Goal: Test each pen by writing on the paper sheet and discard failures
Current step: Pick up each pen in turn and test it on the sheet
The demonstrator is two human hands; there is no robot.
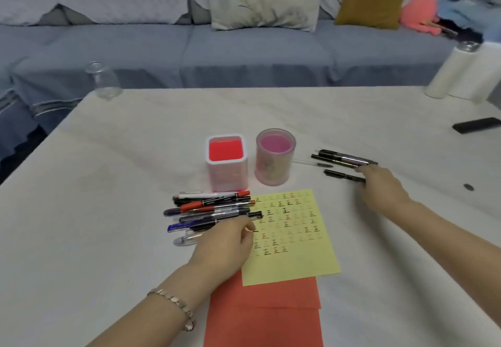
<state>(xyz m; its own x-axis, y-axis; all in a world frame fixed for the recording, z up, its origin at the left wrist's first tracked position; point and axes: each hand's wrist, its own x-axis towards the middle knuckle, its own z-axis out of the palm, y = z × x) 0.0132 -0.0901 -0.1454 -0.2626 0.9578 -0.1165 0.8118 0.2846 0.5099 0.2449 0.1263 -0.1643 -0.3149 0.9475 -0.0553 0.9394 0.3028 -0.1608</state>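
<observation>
A yellow paper sheet (295, 249) covered with small written characters lies in the middle of the table. To its left is a pile of several pens (208, 212) in black, red and blue. My left hand (225, 241) rests on the pile's near edge, fingers curled around a dark pen. A second group of black pens (343, 158) lies at the right, behind the sheet. My right hand (379, 184) lies over the end of a black pen (343, 176) there, fingertips touching it.
A square red-and-white pen holder (226, 162) and a round pink holder (275, 156) stand behind the sheet. Orange paper (265, 317) lies under the sheet's near edge. A glass jar (104, 80), white bottles (455, 72), a black phone (477, 125) and a sofa border the table.
</observation>
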